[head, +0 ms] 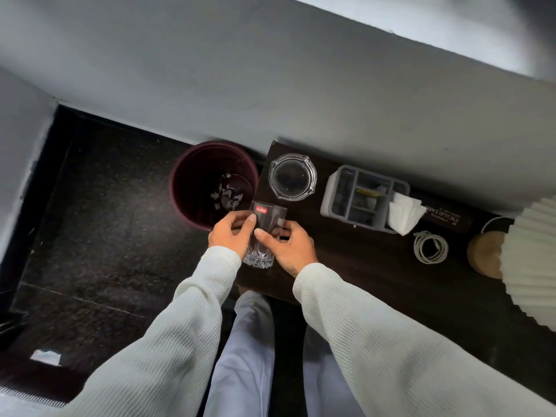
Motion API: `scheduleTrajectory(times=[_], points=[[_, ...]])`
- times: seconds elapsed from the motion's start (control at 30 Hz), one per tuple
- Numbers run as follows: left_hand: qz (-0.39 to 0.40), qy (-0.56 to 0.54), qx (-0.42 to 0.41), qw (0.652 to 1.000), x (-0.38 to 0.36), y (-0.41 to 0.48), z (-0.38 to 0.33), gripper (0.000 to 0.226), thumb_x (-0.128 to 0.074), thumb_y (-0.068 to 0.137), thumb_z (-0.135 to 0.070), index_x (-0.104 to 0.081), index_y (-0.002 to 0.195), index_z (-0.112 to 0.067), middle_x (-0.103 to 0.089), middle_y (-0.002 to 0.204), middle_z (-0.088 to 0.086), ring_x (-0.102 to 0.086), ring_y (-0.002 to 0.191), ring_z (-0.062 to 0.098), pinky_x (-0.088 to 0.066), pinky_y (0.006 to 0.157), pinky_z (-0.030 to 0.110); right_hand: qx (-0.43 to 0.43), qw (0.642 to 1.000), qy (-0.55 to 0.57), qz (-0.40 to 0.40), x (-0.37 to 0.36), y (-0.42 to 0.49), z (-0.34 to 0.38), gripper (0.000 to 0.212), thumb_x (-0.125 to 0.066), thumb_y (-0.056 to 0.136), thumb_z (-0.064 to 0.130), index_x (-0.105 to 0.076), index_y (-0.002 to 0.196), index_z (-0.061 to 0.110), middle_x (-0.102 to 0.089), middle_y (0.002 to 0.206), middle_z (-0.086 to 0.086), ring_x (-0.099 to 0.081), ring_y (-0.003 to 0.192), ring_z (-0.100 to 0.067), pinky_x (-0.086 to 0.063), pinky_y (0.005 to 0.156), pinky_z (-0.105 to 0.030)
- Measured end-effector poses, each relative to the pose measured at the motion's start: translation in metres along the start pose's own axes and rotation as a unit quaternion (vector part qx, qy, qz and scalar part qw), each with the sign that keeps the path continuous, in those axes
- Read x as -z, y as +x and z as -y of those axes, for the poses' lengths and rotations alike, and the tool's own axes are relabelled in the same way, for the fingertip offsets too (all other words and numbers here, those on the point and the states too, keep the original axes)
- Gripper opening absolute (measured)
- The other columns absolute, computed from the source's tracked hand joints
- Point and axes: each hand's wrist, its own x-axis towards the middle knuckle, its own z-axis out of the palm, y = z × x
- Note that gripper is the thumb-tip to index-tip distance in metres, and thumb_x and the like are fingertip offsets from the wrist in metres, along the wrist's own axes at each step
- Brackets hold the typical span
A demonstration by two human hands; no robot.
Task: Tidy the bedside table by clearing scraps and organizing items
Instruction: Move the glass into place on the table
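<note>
At frame centre, both hands grip a glass [264,233].
Left hand [231,236] and right hand [288,248] wrap fingers around it, over the desk [361,266] edge beside the bin [192,188].

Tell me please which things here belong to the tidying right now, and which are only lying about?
In use:
- drinking glass, held by left hand and right hand
- bin with scraps

Lying about:
- ashtray
- grey organiser
- tissue
- coiled cable
- lamp

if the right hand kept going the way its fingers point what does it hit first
The right hand points left, fingers already on the glass. Past it comes the left hand; depth is hard to judge.
</note>
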Motion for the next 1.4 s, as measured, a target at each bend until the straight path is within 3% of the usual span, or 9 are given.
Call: scheduleTrajectory(times=[0.1,0.2,0.3,0.53,0.77,0.9,1.07,1.17,1.4], points=[[0.019,-0.054,-0.01,0.998,0.003,-0.006,-0.005,0.016,-0.065,0.091,-0.025,-0.069,0.107,-0.027,-0.072,0.099,-0.009,-0.069,0.093,0.008,-0.057,0.091,0.042,0.031,0.999,-0.014,-0.011,0.005,-0.006,0.007,0.067,-0.086,0.072,0.037,-0.056,0.128,0.016,-0.067,0.112,0.005,-0.066,0.09,-0.002,-0.051,0.074,-0.013],[0.037,-0.107,-0.043,0.993,0.007,-0.012,-0.019,0.018,-0.065,0.091,-0.02,-0.068,0.106,-0.031,-0.071,0.109,-0.003,-0.069,0.103,0.016,-0.055,0.095,0.047,0.079,0.996,-0.026,-0.025,0.014,-0.014,0.021,0.069,-0.087,0.069,0.038,-0.056,0.127,0.019,-0.067,0.119,0.003,-0.067,0.103,-0.009,-0.055,0.085,-0.021],[0.058,-0.151,-0.094,0.982,0.01,-0.015,-0.043,0.023,-0.065,0.091,-0.015,-0.066,0.102,-0.036,-0.071,0.112,-0.002,-0.068,0.107,0.017,-0.054,0.097,0.047,0.149,0.987,-0.047,-0.035,0.028,-0.017,0.043,0.067,-0.088,0.069,0.034,-0.056,0.127,0.023,-0.065,0.123,0.004,-0.066,0.105,-0.006,-0.054,0.086,-0.018],[0.091,-0.203,-0.142,0.964,0.002,0.001,-0.085,0.023,-0.062,0.091,-0.004,-0.063,0.106,-0.021,-0.068,0.112,0.006,-0.067,0.11,0.027,-0.05,0.101,0.053,0.247,0.956,-0.135,-0.085,0.058,0.003,0.081,0.067,-0.089,0.065,0.035,-0.057,0.122,0.025,-0.067,0.118,0.01,-0.061,0.102,0.001,-0.043,0.083,-0.002],[0.081,-0.202,-0.107,0.97,-0.012,0.018,-0.098,0.015,-0.067,0.076,-0.024,-0.067,0.09,-0.03,-0.072,0.104,0.003,-0.068,0.108,0.026,-0.05,0.1,0.053,0.279,0.945,-0.138,-0.097,0.063,0.035,0.083,0.062,-0.087,0.068,0.026,-0.056,0.122,0.026,-0.065,0.114,0.01,-0.063,0.109,-0.008,-0.053,0.098,-0.032],[0.074,-0.178,-0.095,0.977,-0.016,0.025,-0.096,0.021,-0.067,0.071,-0.022,-0.069,0.08,-0.042,-0.073,0.094,-0.006,-0.069,0.104,0.023,-0.053,0.096,0.051,0.273,0.947,-0.138,-0.099,0.063,0.045,0.079,0.065,-0.088,0.065,0.023,-0.052,0.115,0.042,-0.059,0.104,0.024,-0.06,0.105,-0.004,-0.053,0.099,-0.033],[0.077,-0.151,-0.103,0.98,-0.02,0.028,-0.093,0.032,-0.07,0.077,-0.013,-0.067,0.079,-0.045,-0.072,0.083,-0.019,-0.07,0.101,0.017,-0.056,0.093,0.042,0.268,0.947,-0.149,-0.101,0.064,0.052,0.075,0.068,-0.089,0.064,0.019,-0.049,0.113,0.043,-0.058,0.111,0.015,-0.06,0.11,-0.011,-0.053,0.1,-0.04],[0.065,-0.127,-0.12,0.982,-0.021,0.03,-0.091,0.038,-0.072,0.08,-0.006,-0.065,0.081,-0.043,-0.072,0.085,-0.02,-0.07,0.098,0.01,-0.057,0.091,0.032,0.252,0.95,-0.157,-0.099,0.064,0.055,0.073,0.066,-0.088,0.065,0.017,-0.051,0.114,0.038,-0.06,0.112,0.013,-0.061,0.111,-0.014,-0.052,0.1,-0.042],[0.059,-0.114,-0.127,0.983,-0.021,0.032,-0.087,0.044,-0.068,0.079,0.005,-0.063,0.083,-0.038,-0.072,0.093,-0.013,-0.069,0.096,0.004,-0.055,0.095,0.037,0.249,0.946,-0.174,-0.108,0.061,0.054,0.073,0.063,-0.088,0.065,0.014,-0.053,0.117,0.024,-0.06,0.111,0.007,-0.059,0.104,-0.012,-0.053,0.096,-0.038]])
